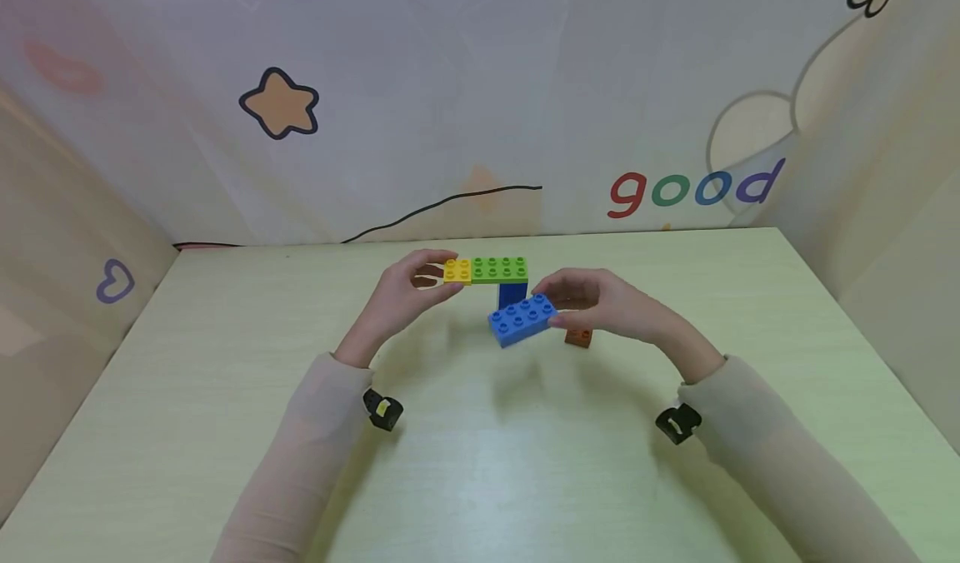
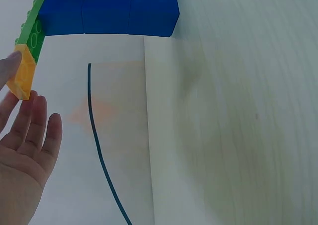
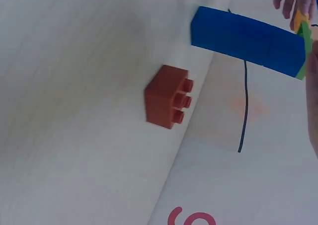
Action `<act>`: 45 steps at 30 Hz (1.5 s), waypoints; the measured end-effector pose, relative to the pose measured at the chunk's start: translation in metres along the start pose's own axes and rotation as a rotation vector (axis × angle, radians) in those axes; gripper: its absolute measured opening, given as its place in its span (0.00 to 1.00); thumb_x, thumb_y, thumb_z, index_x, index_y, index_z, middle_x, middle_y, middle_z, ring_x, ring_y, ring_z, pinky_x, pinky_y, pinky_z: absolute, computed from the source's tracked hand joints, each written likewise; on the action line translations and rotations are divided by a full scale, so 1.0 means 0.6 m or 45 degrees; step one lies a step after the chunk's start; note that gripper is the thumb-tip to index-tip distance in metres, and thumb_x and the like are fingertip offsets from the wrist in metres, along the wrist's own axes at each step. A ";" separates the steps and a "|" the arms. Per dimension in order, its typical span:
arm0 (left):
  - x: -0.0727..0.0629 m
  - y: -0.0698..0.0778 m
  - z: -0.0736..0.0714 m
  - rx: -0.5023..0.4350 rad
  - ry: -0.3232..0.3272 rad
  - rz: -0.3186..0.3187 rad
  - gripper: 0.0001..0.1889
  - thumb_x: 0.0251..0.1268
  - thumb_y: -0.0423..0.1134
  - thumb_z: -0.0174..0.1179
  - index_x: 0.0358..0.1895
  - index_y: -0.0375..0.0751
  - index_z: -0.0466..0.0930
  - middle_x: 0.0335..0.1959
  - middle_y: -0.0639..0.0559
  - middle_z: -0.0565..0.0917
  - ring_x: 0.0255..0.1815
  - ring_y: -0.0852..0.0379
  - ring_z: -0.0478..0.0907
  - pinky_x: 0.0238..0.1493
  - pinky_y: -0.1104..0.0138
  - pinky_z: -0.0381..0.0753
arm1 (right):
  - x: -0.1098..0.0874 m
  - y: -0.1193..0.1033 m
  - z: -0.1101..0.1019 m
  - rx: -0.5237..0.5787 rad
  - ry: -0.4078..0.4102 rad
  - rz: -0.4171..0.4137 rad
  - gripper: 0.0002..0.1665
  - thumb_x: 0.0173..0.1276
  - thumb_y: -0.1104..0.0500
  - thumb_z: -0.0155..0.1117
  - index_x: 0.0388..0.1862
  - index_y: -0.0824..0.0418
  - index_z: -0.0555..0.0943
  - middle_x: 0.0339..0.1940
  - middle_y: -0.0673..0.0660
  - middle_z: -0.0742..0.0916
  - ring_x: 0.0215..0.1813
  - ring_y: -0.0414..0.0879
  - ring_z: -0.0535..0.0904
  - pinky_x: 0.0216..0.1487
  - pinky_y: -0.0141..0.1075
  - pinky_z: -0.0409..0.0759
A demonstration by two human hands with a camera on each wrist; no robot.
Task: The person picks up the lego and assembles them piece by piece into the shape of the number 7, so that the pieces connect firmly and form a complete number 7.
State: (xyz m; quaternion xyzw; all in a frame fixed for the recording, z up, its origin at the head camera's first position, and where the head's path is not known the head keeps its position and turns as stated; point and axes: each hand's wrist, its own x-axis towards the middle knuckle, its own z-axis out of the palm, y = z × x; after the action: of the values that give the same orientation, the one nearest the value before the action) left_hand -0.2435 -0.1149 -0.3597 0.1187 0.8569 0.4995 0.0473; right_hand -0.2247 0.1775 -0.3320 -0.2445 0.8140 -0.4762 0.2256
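Note:
My left hand (image 1: pixel 403 295) pinches a yellow brick (image 1: pixel 457 271) between thumb and fingers. This brick sits at the left end of a lime-green brick (image 1: pixel 499 270), which caps a column of stacked blue bricks (image 2: pixel 107 11). In the head view the column (image 1: pixel 512 295) is partly covered by a lighter blue brick (image 1: pixel 522 320), studs up and tilted. My right hand (image 1: pixel 611 303) grips that brick by its right end. Behind and below the right hand, a small reddish-brown brick (image 3: pixel 166 97) lies on the table with studs facing sideways in the right wrist view.
The pale wooden table (image 1: pixel 450 480) meets a printed cloth backdrop (image 1: pixel 450 88) just behind the bricks. Cloth also hangs at the left and right sides. Each sleeve carries a small black wrist device, such as the left one (image 1: pixel 383 411).

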 end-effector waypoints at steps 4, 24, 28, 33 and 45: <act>0.001 0.001 0.001 0.001 -0.002 -0.009 0.25 0.62 0.43 0.64 0.63 0.48 0.72 0.61 0.48 0.75 0.59 0.48 0.74 0.63 0.57 0.77 | 0.005 -0.013 -0.002 0.064 0.249 -0.025 0.26 0.69 0.59 0.60 0.64 0.63 0.70 0.62 0.64 0.77 0.63 0.56 0.75 0.55 0.29 0.80; -0.001 -0.002 -0.001 -0.027 -0.009 0.000 0.26 0.63 0.43 0.63 0.65 0.47 0.70 0.63 0.47 0.74 0.62 0.44 0.72 0.64 0.55 0.75 | 0.082 -0.043 0.045 0.002 0.544 -0.120 0.26 0.69 0.60 0.60 0.65 0.63 0.69 0.63 0.63 0.78 0.68 0.55 0.72 0.71 0.49 0.69; -0.001 -0.002 -0.002 -0.024 -0.009 0.015 0.27 0.63 0.43 0.63 0.65 0.45 0.69 0.63 0.46 0.74 0.61 0.45 0.73 0.65 0.55 0.74 | 0.088 -0.041 0.053 -0.002 0.543 -0.116 0.27 0.68 0.59 0.61 0.65 0.62 0.70 0.63 0.62 0.78 0.68 0.55 0.72 0.71 0.49 0.69; -0.001 -0.002 -0.002 -0.042 -0.006 0.039 0.28 0.63 0.43 0.63 0.66 0.45 0.68 0.62 0.45 0.74 0.60 0.47 0.74 0.65 0.55 0.74 | 0.093 -0.038 0.061 -0.012 0.545 -0.094 0.27 0.68 0.58 0.62 0.65 0.60 0.71 0.64 0.60 0.78 0.70 0.55 0.69 0.71 0.51 0.68; -0.002 -0.003 -0.001 -0.042 0.002 0.090 0.30 0.62 0.40 0.64 0.68 0.48 0.65 0.60 0.43 0.75 0.59 0.45 0.75 0.64 0.54 0.75 | 0.100 -0.035 0.072 -0.062 0.542 -0.085 0.29 0.68 0.58 0.62 0.67 0.59 0.70 0.65 0.61 0.77 0.68 0.56 0.70 0.71 0.51 0.68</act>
State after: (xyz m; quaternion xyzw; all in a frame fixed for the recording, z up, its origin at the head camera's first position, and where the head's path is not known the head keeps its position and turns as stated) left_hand -0.2427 -0.1165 -0.3609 0.1475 0.8438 0.5151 0.0309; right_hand -0.2418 0.1028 -0.3408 -0.1707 0.8459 -0.5047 0.0266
